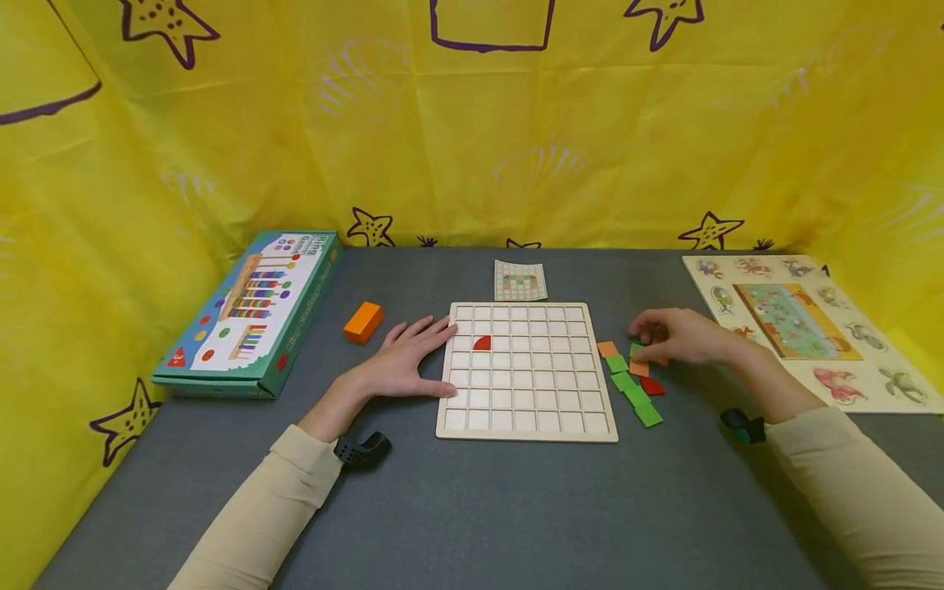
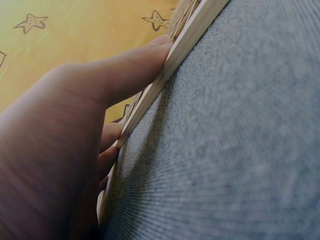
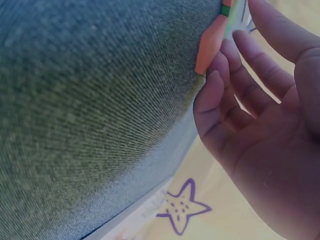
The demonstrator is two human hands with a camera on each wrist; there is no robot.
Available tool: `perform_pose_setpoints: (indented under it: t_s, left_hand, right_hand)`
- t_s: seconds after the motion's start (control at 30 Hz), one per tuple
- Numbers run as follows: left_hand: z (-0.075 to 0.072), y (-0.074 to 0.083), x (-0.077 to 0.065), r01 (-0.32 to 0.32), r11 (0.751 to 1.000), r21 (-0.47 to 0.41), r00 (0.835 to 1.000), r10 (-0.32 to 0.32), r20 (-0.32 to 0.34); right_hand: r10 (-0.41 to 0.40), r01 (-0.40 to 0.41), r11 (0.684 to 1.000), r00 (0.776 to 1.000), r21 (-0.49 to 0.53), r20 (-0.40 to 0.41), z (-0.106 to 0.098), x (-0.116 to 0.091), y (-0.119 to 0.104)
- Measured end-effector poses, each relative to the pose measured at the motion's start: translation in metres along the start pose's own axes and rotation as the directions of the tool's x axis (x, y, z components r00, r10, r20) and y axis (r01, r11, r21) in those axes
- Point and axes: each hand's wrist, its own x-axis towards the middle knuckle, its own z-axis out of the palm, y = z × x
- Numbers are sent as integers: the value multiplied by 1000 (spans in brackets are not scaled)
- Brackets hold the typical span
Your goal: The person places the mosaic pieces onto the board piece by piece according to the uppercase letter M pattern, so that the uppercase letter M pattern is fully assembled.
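Note:
A pale wooden grid board lies flat in the middle of the table, a red quarter-circle tile in one cell of its upper left. My left hand rests at its left edge, thumb and fingers spread along the rim; the left wrist view has the thumb on that edge. Over the loose tiles right of the board, my right hand has its fingers loosely bent. In the right wrist view, fingertips are right at an orange tile, thumb apart. Green tiles and another red quarter-circle tile lie nearby.
Behind the board lies a small pattern card. An orange block and a boxed ring game stand on the left. To the right is a sea-animal puzzle board. Yellow cloth hangs around the table.

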Motion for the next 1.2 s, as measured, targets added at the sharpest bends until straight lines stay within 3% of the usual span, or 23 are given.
perform_pose_setpoints:
  t_s: [0.7, 1.2]
  left_hand:
    - [0, -1, 0, 9, 1000, 14, 1000, -9, 4]
    - [0, -1, 0, -5, 1000, 15, 1000, 5, -1]
  right_hand:
    - [-17, 16, 999, 1000, -31, -5, 2, 0, -3]
    - [-16, 14, 999, 999, -33, -40, -9, 9, -3]
